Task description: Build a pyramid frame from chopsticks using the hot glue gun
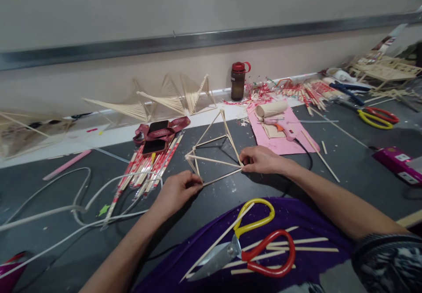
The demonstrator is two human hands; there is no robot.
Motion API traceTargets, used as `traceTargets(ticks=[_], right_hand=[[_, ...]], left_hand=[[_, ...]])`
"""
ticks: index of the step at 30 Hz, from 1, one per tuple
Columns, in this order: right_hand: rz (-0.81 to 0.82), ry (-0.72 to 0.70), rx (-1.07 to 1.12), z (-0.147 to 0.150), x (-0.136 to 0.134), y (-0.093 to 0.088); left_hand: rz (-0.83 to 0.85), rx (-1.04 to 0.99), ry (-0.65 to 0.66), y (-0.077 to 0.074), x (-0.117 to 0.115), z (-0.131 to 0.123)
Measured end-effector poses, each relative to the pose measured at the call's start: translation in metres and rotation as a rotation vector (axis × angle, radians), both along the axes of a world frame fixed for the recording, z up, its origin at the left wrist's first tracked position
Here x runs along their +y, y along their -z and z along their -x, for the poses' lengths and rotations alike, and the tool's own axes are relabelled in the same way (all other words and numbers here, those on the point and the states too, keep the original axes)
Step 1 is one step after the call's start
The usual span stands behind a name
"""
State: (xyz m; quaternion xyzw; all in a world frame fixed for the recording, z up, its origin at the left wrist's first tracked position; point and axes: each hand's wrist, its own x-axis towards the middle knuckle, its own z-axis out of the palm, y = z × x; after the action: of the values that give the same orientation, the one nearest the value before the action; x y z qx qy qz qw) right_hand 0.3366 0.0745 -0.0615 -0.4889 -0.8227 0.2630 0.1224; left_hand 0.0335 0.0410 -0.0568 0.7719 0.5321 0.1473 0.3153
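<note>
Between my hands stands a small open frame of wooden sticks, joined at its corners, on the dark table. My left hand pinches its near left corner. At the near right corner, my right hand has its fingers closed on the frame. Scissors with one yellow and one red handle lie among loose sticks on the purple cloth over my lap. Beyond my right hand, a pink glue gun rests on a pink sheet beside a cardboard tube.
Several finished stick structures stand along the wall. Wrapped chopsticks lie at left under phones and a lanyard, near a looping white cable. A red-lidded bottle stands behind. Another pair of scissors lies at right.
</note>
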Motion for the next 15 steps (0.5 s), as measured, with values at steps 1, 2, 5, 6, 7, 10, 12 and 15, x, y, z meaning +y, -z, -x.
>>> traceTargets(ticks=[1,2,5,6,7,10,12,15], right_hand=[[0.023,-0.021,-0.014,-0.002,0.0,-0.003],[0.041,-0.031,-0.025,-0.005,0.0,-0.006],[0.035,0.0,-0.029,-0.011,0.009,-0.011],[0.005,0.025,-0.033,-0.01,0.014,-0.012],[-0.041,0.057,-0.05,-0.009,0.02,-0.011],[-0.194,0.156,-0.15,0.005,0.04,-0.007],[-0.233,0.182,-0.181,0.016,0.053,-0.003],[-0.242,0.201,-0.174,0.026,0.068,0.005]], left_hand=[[0.078,-0.02,0.008,-0.004,0.001,0.005],[0.158,-0.029,-0.001,-0.008,0.003,0.009],[0.23,0.007,-0.113,-0.019,0.015,0.019],[0.176,0.025,-0.157,-0.021,0.021,0.019],[0.097,0.039,-0.192,-0.021,0.028,0.018],[-0.207,0.109,-0.276,-0.012,0.054,0.009],[-0.277,0.11,-0.29,-0.001,0.069,0.001],[-0.284,0.094,-0.289,0.017,0.087,-0.006]])
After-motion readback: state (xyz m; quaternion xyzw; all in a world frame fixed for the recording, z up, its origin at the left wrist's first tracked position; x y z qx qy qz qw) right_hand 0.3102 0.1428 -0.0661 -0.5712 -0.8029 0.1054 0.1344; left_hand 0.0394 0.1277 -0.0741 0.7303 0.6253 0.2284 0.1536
